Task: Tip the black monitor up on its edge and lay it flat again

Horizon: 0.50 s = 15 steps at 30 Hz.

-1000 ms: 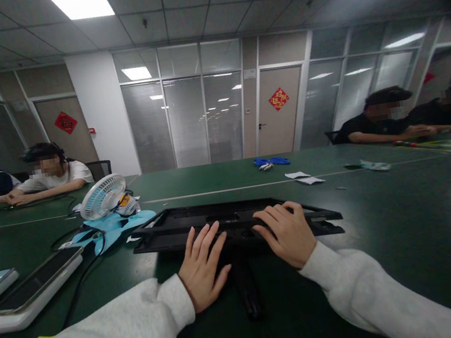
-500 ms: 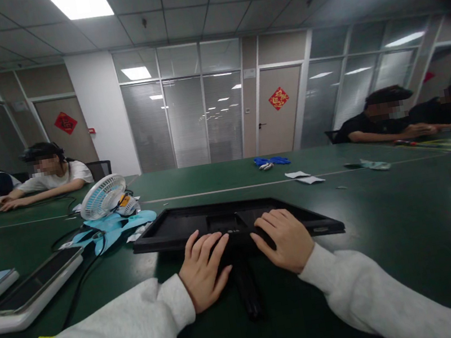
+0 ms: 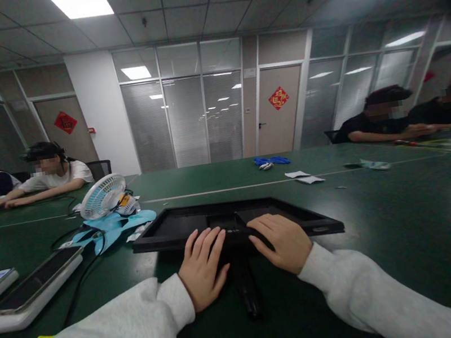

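A black monitor [image 3: 193, 234] with a logo on its near edge is tilted far back in front of me. Its dark stand [image 3: 248, 291] stretches from below that edge towards me over the table. My left hand [image 3: 204, 269] touches the near edge left of the logo, fingers spread and thumb lower down, apart from the other fingers. Right of the logo, my right hand [image 3: 282, 243] lies over the same edge. Its fingers reach onto the monitor's top, thumb apart. Neither hand visibly closes round the monitor; what is under the palms is hidden.
To the left stand a blue and white fan [image 3: 106, 202] with a cable and two phone-like devices on white bases [image 3: 34, 288]. Further back on the green table [image 3: 393, 256] lie blue gloves [image 3: 271, 160] and white papers [image 3: 304, 177]. Other people sit at both far sides.
My right hand has slid slightly left along the monitor's edge, towards the logo. My left hand has shifted only a little. The monitor stays almost where it was.
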Motion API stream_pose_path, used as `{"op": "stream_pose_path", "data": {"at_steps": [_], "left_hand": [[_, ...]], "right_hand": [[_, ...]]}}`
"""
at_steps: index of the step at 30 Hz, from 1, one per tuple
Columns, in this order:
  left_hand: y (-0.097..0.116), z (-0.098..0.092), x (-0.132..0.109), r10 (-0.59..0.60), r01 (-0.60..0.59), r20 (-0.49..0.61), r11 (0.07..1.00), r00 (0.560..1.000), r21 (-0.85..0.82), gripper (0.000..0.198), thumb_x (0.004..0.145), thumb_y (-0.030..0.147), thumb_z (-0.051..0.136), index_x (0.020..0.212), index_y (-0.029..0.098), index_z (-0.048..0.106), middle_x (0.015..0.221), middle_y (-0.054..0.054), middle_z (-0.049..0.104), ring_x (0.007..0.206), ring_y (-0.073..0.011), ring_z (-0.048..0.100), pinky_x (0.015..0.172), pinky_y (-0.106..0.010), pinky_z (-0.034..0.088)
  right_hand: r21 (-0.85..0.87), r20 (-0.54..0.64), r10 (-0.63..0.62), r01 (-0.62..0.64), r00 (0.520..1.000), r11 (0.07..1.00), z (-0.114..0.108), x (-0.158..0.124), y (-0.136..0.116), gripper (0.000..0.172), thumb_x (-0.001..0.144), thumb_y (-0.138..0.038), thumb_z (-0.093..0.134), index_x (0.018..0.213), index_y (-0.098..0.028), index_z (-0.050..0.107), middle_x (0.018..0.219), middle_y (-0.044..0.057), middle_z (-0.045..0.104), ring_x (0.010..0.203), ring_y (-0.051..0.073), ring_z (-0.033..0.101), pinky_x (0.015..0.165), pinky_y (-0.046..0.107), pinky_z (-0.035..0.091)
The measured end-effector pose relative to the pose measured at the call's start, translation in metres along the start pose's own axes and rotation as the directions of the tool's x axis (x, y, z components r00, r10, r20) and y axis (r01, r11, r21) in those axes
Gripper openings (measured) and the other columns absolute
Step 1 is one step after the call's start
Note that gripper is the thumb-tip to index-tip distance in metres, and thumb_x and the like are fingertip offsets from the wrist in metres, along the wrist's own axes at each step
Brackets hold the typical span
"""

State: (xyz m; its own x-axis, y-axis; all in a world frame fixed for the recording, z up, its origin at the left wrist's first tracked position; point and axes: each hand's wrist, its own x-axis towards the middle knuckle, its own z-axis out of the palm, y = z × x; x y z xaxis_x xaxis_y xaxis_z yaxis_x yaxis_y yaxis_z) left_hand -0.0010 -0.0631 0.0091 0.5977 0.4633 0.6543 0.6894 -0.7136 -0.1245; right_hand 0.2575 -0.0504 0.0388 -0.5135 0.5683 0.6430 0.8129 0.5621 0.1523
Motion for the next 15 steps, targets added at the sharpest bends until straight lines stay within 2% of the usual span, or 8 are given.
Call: {"op": "stream_pose_path", "data": {"at_steps": [6,10,13,15], "left_hand": [[0.001,-0.002,-0.001,-0.003,0.003,0.02,1.0,1.0,0.01,0.06,0.095,0.03,0.046,0.151,0.012,0.033,0.15,-0.012,0.042,0.138,-0.0284,0.035,0.116,-0.046,0.019],[0.003,-0.007,0.0,0.0,-0.001,0.031,0.999,1.0,0.034,0.057,0.096,0.03,0.045,0.149,0.012,0.036,0.148,-0.012,0.045,0.134,-0.0291,0.04,0.113,-0.046,0.025],[-0.001,-0.02,0.01,0.001,-0.004,0.075,0.999,0.997,0.048,0.055,0.098,0.033,0.042,0.149,0.013,0.036,0.145,-0.011,0.048,0.128,-0.0279,0.046,0.109,-0.044,0.031],[-0.009,-0.033,0.021,-0.046,0.041,0.074,0.996,0.996,0.077,0.055,0.099,0.037,0.041,0.149,0.013,0.035,0.143,-0.011,0.05,0.125,-0.0278,0.049,0.106,-0.043,0.035]], "right_hand": [[0.002,0.004,-0.009,0.009,1.0,1.0,0.0,-0.001,-0.002,0.03,0.096,-0.035,0.046,0.107,-0.015,0.065,0.103,0.01,0.068,0.097,0.023,0.059,0.088,0.039,0.043],[0.034,0.057,0.025,-0.027,0.998,0.999,-0.008,0.004,-0.004,0.031,0.097,-0.038,0.044,0.103,-0.017,0.066,0.102,0.008,0.068,0.094,0.021,0.06,0.086,0.037,0.045],[0.019,0.068,0.093,-0.095,0.993,0.995,-0.019,0.012,0.008,0.033,0.098,-0.042,0.041,0.106,-0.02,0.065,0.109,0.008,0.067,0.104,0.021,0.059,0.093,0.038,0.045],[-0.045,0.047,0.177,-0.175,0.983,0.984,-0.026,0.014,0.027,0.04,0.098,-0.046,0.039,0.117,-0.019,0.062,0.119,0.01,0.065,0.115,0.024,0.055,0.101,0.042,0.042]]}}
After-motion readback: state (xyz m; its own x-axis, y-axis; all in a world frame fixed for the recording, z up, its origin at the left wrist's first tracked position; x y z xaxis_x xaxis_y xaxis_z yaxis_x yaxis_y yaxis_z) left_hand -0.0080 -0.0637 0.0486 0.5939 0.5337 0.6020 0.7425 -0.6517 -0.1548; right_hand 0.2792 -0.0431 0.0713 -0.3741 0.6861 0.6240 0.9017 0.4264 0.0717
